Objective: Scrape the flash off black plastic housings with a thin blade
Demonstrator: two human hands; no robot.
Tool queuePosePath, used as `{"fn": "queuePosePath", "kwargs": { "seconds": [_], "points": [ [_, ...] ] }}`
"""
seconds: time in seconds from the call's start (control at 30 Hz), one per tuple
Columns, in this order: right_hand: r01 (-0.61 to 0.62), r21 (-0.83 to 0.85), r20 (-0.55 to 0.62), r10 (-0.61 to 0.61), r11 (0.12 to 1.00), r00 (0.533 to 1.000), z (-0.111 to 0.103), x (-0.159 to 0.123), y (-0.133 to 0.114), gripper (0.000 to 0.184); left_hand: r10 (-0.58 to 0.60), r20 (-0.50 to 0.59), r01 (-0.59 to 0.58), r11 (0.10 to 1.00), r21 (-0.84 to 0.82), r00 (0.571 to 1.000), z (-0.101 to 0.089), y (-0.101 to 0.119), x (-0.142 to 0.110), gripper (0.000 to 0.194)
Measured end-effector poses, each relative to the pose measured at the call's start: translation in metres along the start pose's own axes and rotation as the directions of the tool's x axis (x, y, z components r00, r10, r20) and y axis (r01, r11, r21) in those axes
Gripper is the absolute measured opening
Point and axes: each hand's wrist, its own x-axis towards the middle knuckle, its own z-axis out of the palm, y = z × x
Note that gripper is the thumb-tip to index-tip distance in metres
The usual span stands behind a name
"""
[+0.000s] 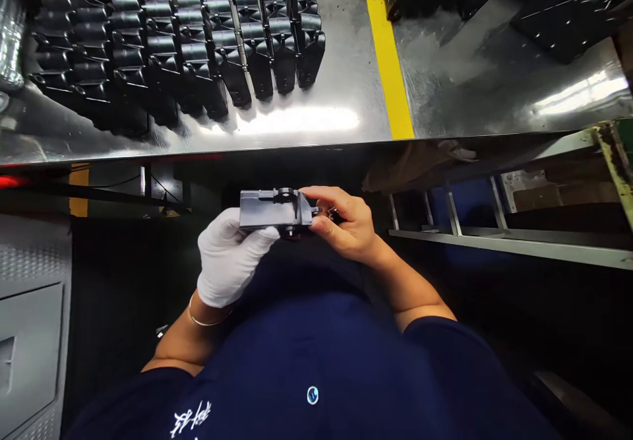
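A dark grey, box-like plastic part with small round knobs on its long sides is held up in front of my body, off the table. My left hand, in a white glove, is closed round its left end, with the thumb along the lower edge. At its right end my bare right hand pinches the narrow tip, and something small and shiny shows between the fingers, too small to name. Several rows of similar-looking black parts stand close together on the metal table.
The metal table spans the far side, its front edge just beyond my hands. Yellow tape crosses it. More black parts lie at the far right. Below right is a metal rack; a grey panel stands at the left.
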Motion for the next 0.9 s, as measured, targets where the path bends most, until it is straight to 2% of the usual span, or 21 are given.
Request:
{"fn": "queuePosePath", "kwargs": {
  "seconds": [0.13,0.3,0.53,0.73,0.83,0.9],
  "points": [
    [-0.043,0.072,0.0,0.043,0.996,0.999,0.009,0.005,0.001,0.046,0.026,0.052,-0.027,0.999,0.017,0.998,0.005,0.003,-0.002,0.022],
    [-0.055,0.099,0.033,0.052,0.994,0.998,0.009,0.007,0.004,0.043,-0.012,0.062,0.015,0.998,-0.057,0.998,0.006,0.001,-0.002,0.022],
    [0.005,0.072,-0.003,-0.005,0.997,1.0,0.01,0.004,0.0,0.04,-0.104,0.069,0.108,0.993,-0.051,0.992,0.007,0.002,0.001,0.025],
    [0.041,0.107,0.026,-0.044,0.993,0.999,0.011,0.002,0.0,0.042,-0.11,0.043,0.113,0.99,-0.084,0.993,0.003,0.004,0.003,0.027],
    [0.054,0.118,0.05,-0.06,0.992,0.997,0.005,0.002,0.0,0.046,-0.161,0.065,0.163,0.986,-0.024,0.985,-0.001,0.01,0.009,0.034],
    [0.078,0.068,0.033,-0.081,0.995,0.996,0.0,0.005,-0.002,0.04,-0.212,0.11,0.21,0.977,0.031,0.971,-0.003,0.012,0.013,0.037]
  ]
}}
